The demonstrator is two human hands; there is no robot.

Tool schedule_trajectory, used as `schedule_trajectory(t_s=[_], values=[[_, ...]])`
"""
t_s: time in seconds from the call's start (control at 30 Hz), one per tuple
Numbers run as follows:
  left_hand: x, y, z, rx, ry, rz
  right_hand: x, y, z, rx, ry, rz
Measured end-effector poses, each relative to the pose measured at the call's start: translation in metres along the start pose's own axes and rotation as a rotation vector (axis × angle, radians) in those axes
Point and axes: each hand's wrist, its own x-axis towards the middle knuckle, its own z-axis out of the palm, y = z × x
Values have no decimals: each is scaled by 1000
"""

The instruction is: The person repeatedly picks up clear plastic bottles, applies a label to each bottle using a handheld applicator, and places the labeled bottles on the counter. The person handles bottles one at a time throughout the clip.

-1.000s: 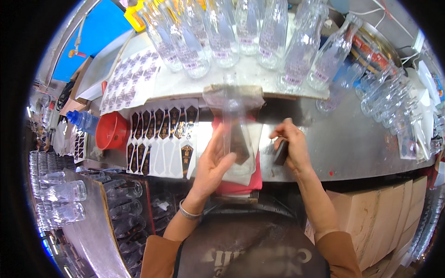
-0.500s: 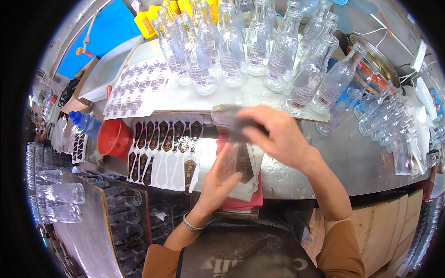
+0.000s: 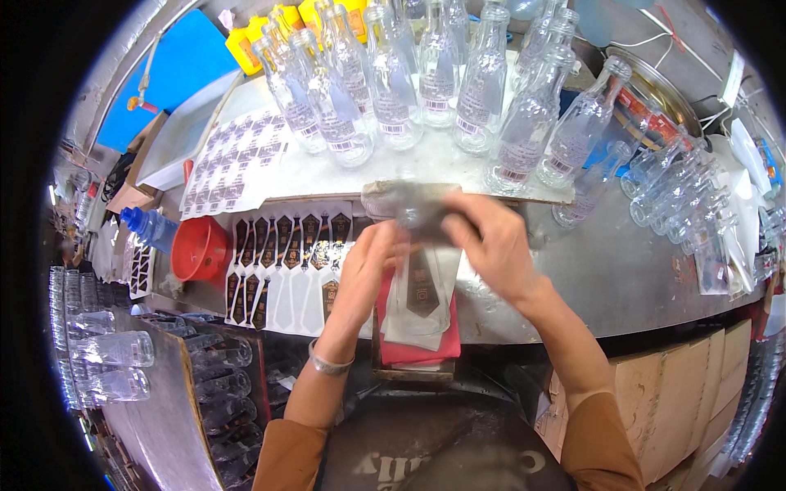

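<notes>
A clear glass bottle with a black, gold-printed label (image 3: 423, 286) lies on a folded pale cloth (image 3: 411, 329), its neck pointing away from me. My left hand (image 3: 367, 266) is closed against the bottle's left side near the shoulder, its fingers partly hidden. Above the label, my right hand (image 3: 493, 245) grips a dark, motion-blurred piece (image 3: 430, 222) between thumb and fingers, across the bottle's upper part. What kind of thing it is, I cannot make out. To the left lies a sheet of black bottle labels (image 3: 286, 274) with several white gaps.
Several labelled clear bottles (image 3: 397, 114) stand on the raised white shelf (image 3: 327, 178), beside a sheet of barcode stickers (image 3: 233, 155). A red bucket (image 3: 199, 250) and a blue-capped bottle (image 3: 151, 227) are at left. More bottles (image 3: 679, 196) lie at right, above cardboard boxes (image 3: 655, 401).
My left hand has moved up and closed in along the bottle, its fingers no longer spread. My right hand has shifted slightly with the dark piece. The view has tilted a little.
</notes>
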Motion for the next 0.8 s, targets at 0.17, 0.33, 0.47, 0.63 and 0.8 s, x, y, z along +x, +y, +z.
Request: schedule_trajectory(t_s=[0.17,0.33,0.47,0.63,0.8], values=[[21,3,26,244,175,61,-8,1,1,469,160,384],[23,-10,33,129,199,88,-27,23,11,575,-58,567],[20,-12,36,-135,147,90,-9,10,25,443,-227,636],[22,-28,33,-110,122,129,3,11,27,262,-302,561],[20,-28,32,-276,32,28,3,14,29,392,-310,654]])
